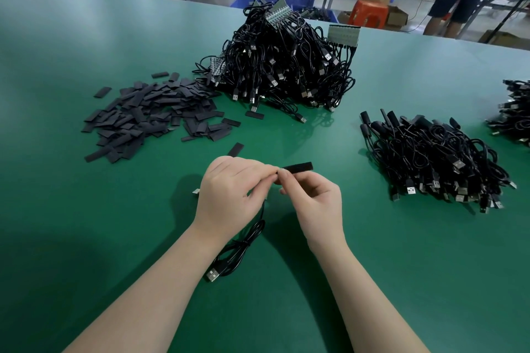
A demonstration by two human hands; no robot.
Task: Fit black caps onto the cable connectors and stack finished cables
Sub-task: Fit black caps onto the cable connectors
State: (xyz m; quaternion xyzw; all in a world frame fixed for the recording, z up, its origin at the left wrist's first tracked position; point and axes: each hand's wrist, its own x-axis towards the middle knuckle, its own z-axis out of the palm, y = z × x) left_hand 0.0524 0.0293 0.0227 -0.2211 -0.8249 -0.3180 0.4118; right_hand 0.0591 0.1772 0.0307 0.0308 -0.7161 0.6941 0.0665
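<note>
Right hand (312, 203) pinches black cap (298, 167); left hand (229, 198) apparently pinches its cable (243, 241) (connector hidden), above tabletop (86, 209).

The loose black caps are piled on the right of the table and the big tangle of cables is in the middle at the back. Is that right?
Not quite. The head view shows the loose black caps piled on the left of the green table, not the right. The big tangle of cables is indeed in the middle at the back.

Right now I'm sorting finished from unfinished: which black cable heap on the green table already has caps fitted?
The low heap of capped black cables at right; the tall tangled pile shows bare boards.
</note>
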